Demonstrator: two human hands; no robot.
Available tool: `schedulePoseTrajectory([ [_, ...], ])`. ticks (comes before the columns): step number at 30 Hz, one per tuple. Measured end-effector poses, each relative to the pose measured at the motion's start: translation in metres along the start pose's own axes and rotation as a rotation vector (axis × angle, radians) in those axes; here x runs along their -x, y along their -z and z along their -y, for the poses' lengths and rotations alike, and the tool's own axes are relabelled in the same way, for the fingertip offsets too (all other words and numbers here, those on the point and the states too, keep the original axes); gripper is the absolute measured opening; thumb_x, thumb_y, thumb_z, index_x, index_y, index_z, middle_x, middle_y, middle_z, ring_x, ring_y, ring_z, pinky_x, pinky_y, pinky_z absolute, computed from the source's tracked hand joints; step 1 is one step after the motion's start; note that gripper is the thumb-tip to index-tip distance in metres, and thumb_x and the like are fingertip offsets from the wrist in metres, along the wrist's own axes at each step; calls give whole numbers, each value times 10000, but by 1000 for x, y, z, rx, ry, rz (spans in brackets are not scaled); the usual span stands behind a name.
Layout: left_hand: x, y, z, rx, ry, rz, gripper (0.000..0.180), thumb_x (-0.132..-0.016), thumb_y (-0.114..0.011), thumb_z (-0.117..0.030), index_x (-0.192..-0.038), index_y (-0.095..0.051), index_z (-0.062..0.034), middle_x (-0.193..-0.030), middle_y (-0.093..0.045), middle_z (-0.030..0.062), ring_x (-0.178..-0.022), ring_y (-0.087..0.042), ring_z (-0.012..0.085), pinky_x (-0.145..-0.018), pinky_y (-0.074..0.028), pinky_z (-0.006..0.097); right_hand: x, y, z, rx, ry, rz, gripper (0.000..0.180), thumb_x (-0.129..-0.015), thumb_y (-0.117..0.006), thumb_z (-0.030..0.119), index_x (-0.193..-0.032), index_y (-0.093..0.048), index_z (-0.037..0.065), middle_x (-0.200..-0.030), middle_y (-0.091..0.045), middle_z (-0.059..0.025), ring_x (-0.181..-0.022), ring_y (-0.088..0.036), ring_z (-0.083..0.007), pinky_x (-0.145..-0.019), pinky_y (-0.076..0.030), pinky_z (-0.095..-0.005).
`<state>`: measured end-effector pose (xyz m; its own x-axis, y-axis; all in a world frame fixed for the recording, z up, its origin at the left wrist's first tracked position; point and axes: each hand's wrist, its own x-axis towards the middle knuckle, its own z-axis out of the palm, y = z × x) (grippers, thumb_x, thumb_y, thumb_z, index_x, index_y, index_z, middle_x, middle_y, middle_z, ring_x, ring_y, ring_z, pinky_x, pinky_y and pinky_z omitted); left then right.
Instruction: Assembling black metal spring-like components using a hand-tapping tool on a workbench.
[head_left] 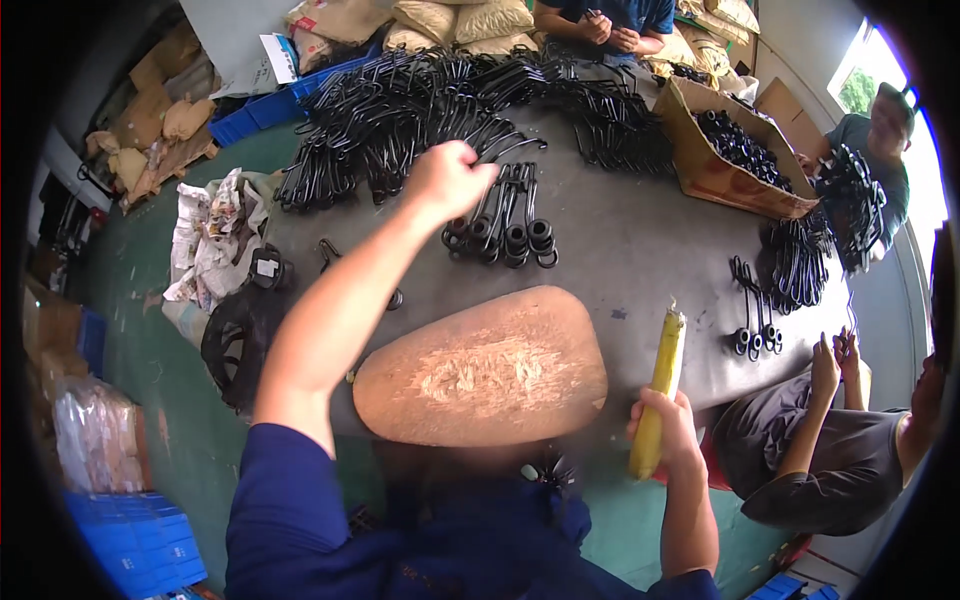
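My left hand [450, 185] reaches across the table with its fingers closed, over the near edge of a big pile of black hooked metal rods [400, 115]. What it pinches, if anything, is hidden. Just beside and below it lies a small row of black rods with ringed ends [515, 235]. In my right hand [672, 435], at the table's front edge, a yellow stick [660, 385] with a frayed tip is gripped upright. Between my arms a brown wooden board [480, 370], its middle chipped and splintered, lies at the table edge.
A cardboard box [735, 150] of black rings stands at the far right. Co-workers sit at the right, far right and far side. More rods [758, 310] lie near the right edge. A paper-lined sack [215, 235] and black bag [240, 340] stand left.
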<state>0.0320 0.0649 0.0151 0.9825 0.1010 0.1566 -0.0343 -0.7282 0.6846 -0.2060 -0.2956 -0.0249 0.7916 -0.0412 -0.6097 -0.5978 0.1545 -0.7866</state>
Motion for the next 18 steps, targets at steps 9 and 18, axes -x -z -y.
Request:
schedulePoseTrajectory([
  [9, 3, -27, -60, -243, 35, 50, 669, -667, -730, -328, -1143, -492, 77, -913, -674, 233, -887, -678, 334, -794, -544, 410, -3, 7, -11, -132, 35, 51, 182, -872, -616, 183, -914, -534, 26, -691, -580, -101, -508, -596, -212, -483, -513, -342],
  [18, 166, 32, -99, 868, -92, 394, 212, -930, -631, -72, -1116, -559, 1, -733, -609, 14, -560, -558, 62, -492, -456, 221, 2, -3, -17, -30, 130, -24, 181, -859, -625, 132, -938, -514, 14, -702, -564, -81, -502, -585, -190, -476, -499, -323],
])
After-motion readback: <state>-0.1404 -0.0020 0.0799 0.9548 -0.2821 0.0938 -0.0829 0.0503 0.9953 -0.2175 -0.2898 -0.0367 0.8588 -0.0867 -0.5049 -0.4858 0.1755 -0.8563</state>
